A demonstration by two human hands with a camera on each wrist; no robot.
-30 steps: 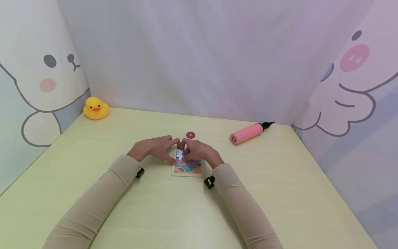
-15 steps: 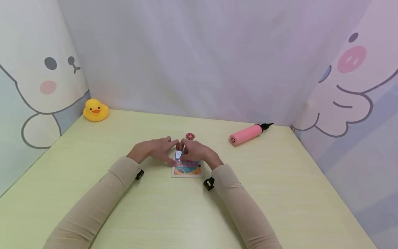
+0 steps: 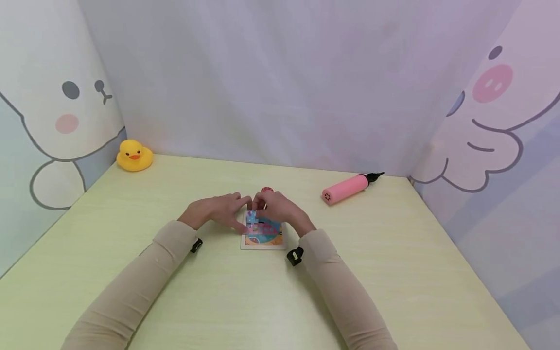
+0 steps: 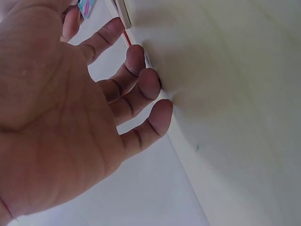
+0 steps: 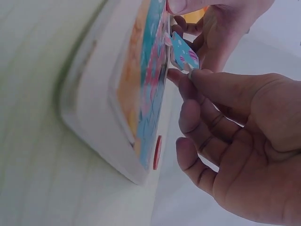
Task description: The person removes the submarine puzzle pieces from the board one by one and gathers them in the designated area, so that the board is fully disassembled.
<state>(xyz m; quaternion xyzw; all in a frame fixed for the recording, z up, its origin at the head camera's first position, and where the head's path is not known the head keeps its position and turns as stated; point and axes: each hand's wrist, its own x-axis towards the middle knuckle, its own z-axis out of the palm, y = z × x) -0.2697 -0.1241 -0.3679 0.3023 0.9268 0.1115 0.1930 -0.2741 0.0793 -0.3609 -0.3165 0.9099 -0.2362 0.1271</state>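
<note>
A white-framed jigsaw puzzle board [image 3: 262, 248] with a bright sea-like picture lies flat on the table. My right hand [image 3: 282, 208] is over its upper part and pinches a blue jigsaw puzzle piece [image 5: 184, 52] with white dots and pink stripes between thumb and index finger. The piece is tilted up from the board in the right wrist view. My left hand [image 3: 222, 210] is at the board's left side, its thumb at the left edge and its index finger near the top left corner. Its other fingers [image 4: 161, 117] are loosely bent, tips at the tabletop.
A red poker chip [image 3: 267, 189] lies just beyond the board, partly covered by my right hand. At the back left corner sits a yellow rubber duck [image 3: 134, 156]. A pink hand pump [image 3: 347, 189] with a black nozzle lies at the back right. Printed curtains surround the table.
My right hand has risen slightly and now overlaps the red chip. The blue piece has changed its tilt and lost its bright glare. My left hand stays where it was.
</note>
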